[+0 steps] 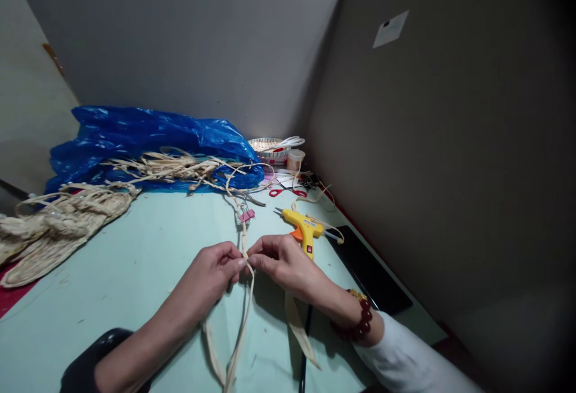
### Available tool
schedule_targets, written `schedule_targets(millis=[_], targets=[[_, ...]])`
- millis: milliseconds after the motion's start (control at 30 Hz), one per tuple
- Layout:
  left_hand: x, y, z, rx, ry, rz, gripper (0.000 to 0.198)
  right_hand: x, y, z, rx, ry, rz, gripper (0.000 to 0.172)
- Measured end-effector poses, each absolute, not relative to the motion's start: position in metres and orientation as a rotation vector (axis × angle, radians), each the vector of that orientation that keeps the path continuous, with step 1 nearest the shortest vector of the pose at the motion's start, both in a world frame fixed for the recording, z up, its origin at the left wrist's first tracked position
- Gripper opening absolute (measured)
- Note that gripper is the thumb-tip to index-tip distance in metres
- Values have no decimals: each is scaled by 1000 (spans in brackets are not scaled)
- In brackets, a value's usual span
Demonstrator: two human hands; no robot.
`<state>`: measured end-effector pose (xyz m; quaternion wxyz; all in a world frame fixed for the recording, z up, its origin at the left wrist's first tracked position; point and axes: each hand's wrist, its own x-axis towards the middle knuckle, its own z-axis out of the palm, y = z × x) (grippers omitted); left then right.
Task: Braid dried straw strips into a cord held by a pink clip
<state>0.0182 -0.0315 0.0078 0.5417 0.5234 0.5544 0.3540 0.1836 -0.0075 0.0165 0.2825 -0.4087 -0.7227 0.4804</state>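
My left hand [211, 276] and my right hand [283, 264] meet at the middle of the pale green table [148, 249], both pinched on a thin braid of straw strips [245, 243]. The braid runs away from me to a pink binder clip [246, 215]. Loose strip ends [240, 333] hang down from my fingers toward the near edge. A dark red bead bracelet [360, 321] circles my right wrist.
A yellow glue gun [305, 230] lies just beyond my right hand. Woven straw pieces [54, 225] lie at the left, a blue plastic bag [144, 138] with loose straw behind. Red-handled scissors [288, 191], a small basket [267, 146] and a dark slab [369, 270] sit near the right wall.
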Motion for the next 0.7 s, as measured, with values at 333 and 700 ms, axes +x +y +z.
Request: schedule_targets(millis=[333, 700], targets=[[22, -35, 8, 1554, 1546, 783, 20, 186, -24, 24, -1308, -2392, 578, 15], [22, -32, 0, 1304, 1349, 804, 17, 175, -40, 8, -1148, -2476, 192, 8]])
